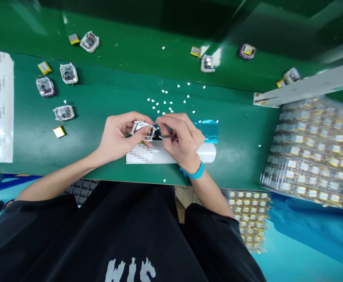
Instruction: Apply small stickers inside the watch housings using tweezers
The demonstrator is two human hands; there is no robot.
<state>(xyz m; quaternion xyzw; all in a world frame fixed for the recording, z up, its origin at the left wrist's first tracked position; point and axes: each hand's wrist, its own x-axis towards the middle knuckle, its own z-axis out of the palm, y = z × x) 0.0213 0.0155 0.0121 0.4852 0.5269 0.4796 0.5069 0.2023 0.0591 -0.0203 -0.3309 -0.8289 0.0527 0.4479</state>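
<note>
My left hand (121,135) is closed around a small white watch housing (143,130) with its circuit board exposed, tilted toward me. Just right of it, my right hand (181,137) is curled, thumb and forefinger pinched close to the housing's edge. A slim metal tool, apparently tweezers (167,136), pokes out from under those fingers; its far end is hidden in the palm. Whether the fingertips also pinch a tiny piece, I cannot tell. Beneath both hands lie a white roll (208,152) and a printed backing sheet (139,156). Small white stickers (165,102) are scattered beyond the fingers.
Open watch housings (68,73) with yellow batteries (44,67) lie at the left and along the raised green back ledge (148,47). A blue film (209,131) lies right of my hand. Stacked clear trays (309,156) stand at right, beside a white bar (306,84).
</note>
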